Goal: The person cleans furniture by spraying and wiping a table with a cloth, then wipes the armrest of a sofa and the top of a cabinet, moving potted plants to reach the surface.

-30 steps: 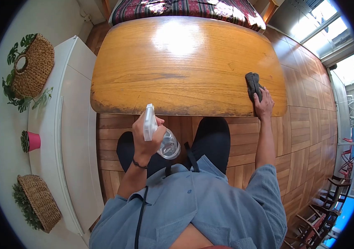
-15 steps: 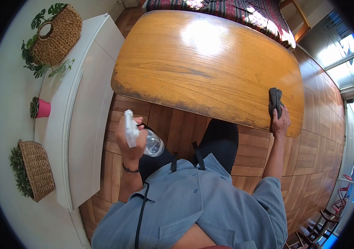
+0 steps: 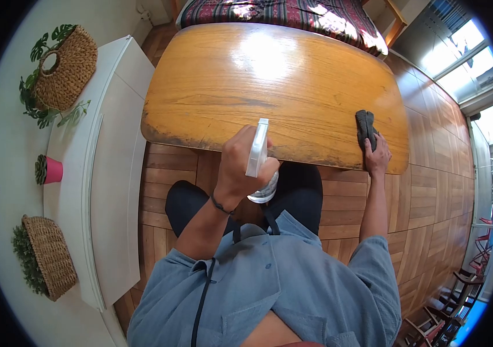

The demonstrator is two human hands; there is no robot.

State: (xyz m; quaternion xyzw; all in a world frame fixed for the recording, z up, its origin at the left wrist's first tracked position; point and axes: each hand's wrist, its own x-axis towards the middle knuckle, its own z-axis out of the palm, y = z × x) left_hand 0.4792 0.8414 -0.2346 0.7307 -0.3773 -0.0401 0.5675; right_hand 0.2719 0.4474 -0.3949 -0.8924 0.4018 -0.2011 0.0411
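Note:
My left hand [image 3: 243, 166] is wrapped round a clear spray bottle [image 3: 262, 194] with a white trigger head [image 3: 257, 148], held in front of me at the near edge of the wooden table [image 3: 212, 69]. At the right end of the table, my right hand [image 3: 378, 155] rests on a dark grey cloth [image 3: 365, 128] with its fingers pressed on it. The table's varnish is worn and dark along the near edge. Bright light reflects off its far middle part.
A white cabinet [image 3: 120, 144] stands at the left, with a woven bag [image 3: 68, 72], a pink pot [image 3: 54, 170] and a woven basket [image 3: 51, 254]. Beyond the table is a patterned cloth-covered seat [image 3: 293, 14]. Chairs [image 3: 451, 306] stand at the lower right.
My left hand has moved right and up with the spray bottle, from beside my left leg to the table's near edge. My right hand stays on the cloth. The view has shifted slightly.

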